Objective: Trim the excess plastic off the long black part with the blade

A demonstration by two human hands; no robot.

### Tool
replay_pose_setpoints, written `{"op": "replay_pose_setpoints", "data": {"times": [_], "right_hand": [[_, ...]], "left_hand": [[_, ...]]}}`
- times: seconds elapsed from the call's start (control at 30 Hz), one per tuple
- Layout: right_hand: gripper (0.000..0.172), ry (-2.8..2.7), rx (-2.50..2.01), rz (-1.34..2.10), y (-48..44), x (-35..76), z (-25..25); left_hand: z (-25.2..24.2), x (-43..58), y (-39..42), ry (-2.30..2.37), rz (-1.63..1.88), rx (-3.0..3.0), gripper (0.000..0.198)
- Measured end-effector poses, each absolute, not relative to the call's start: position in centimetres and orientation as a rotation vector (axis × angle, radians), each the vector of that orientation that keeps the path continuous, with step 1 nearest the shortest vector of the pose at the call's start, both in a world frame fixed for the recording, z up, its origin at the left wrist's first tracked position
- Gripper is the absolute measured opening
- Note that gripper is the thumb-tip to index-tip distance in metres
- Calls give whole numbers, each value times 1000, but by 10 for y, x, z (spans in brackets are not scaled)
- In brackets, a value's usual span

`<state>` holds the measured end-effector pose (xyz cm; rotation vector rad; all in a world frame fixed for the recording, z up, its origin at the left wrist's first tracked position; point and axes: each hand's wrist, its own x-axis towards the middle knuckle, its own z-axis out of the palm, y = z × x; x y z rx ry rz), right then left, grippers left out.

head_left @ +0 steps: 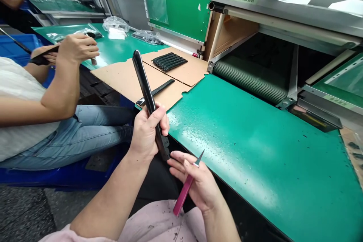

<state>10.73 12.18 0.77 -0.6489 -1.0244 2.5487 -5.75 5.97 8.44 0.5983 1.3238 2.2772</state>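
My left hand (147, 130) is wrapped round a long glossy black plastic part (143, 79), which tilts up and away over the table's edge. Its lower end shows a small tab with holes. In my right hand (198, 181) lies a craft knife (185, 193) with a magenta handle, its pointed blade sticking up past the thumb. The fingertips of that hand are at the lower end of the black part; whether they touch it I cannot tell. Beyond my left hand, a similar black strip (161, 90) rests on brown cardboard (127, 77).
Several black parts (169, 61) lie in a row on the cardboard. Small black shavings dot the green tabletop (241, 151). A conveyor belt (255, 72) runs under a metal shelf (283, 11) at the right. A co-worker (42, 102) sits close on the left, handling a dark part.
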Motion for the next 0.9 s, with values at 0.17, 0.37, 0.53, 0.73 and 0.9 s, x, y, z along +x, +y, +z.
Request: {"op": "replay_pose_setpoints", "data": {"times": [0.17, 0.37, 0.53, 0.73, 0.9], "right_hand": [[15, -873, -857, 1940, 249, 113, 27], [15, -931, -858, 2181, 205, 70, 16], [45, -1279, -312, 2952, 83, 57, 23], [37, -1082, -938, 1980, 233, 143, 42], [33, -889, -1149, 2032, 210, 144, 23]], "left_hand": [[82, -62, 35, 1503, 2238, 568, 25], [70, -61, 32, 1493, 2233, 537, 22], [76, -76, 27, 1559, 2232, 534, 38], [63, -77, 17, 1561, 2152, 471, 33], [60, -62, 35, 1485, 2082, 486, 29]]}}
